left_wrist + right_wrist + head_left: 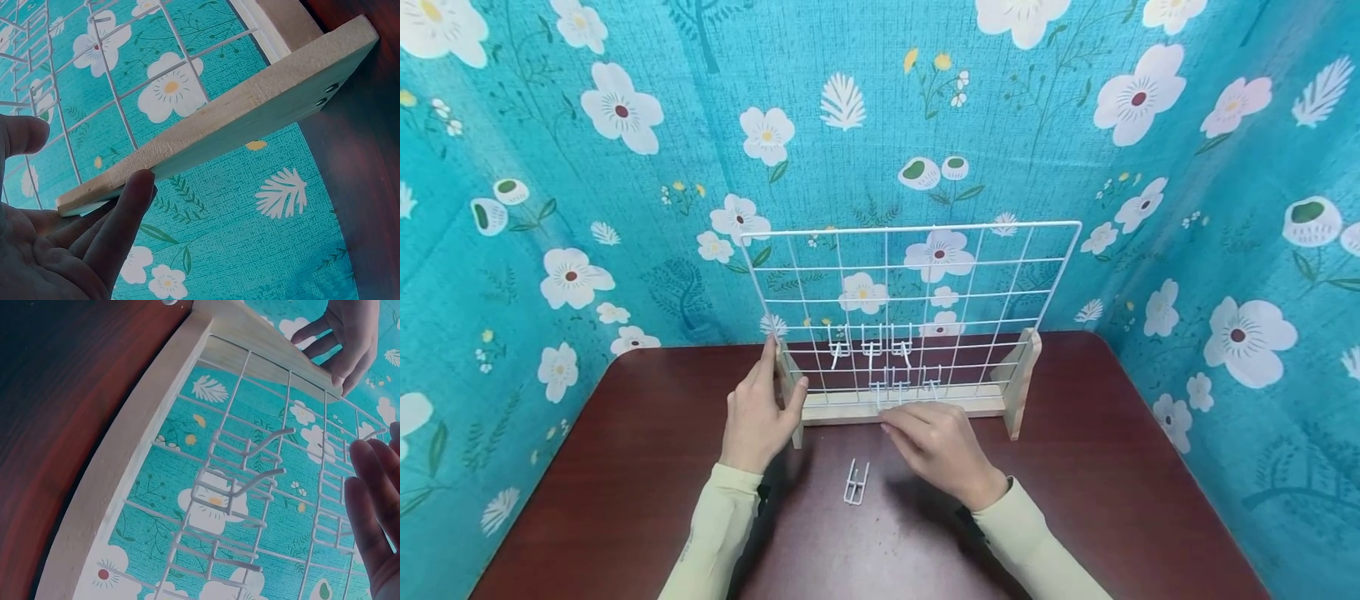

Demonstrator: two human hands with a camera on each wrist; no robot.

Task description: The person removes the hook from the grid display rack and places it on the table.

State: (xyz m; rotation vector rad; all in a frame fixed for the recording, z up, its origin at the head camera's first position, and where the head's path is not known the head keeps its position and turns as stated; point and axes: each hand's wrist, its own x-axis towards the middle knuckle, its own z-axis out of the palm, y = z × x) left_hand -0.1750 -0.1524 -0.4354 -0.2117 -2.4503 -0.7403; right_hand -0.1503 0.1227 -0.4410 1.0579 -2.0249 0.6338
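Observation:
A white wire grid panel (910,265) stands upright in a wooden base (902,412). My left hand (758,417) touches the outer side of the left wooden upright (206,125) with extended fingers, its thumb apart from the wood. Three white wire hooks (871,348) hang in an upper row on the grid. Below them hang three more hooks (232,495), prongs facing me. In front of this lower row is my right hand (942,446), its fingertips (362,453) apart from the prongs in the right wrist view. Nothing shows in its grasp.
One loose white hook (855,487) lies on the dark red-brown table (647,467) between the forearms. The right wooden upright (1022,385) supports the panel's other end. Blue-green flowered cloth (685,167) hangs behind and at both sides.

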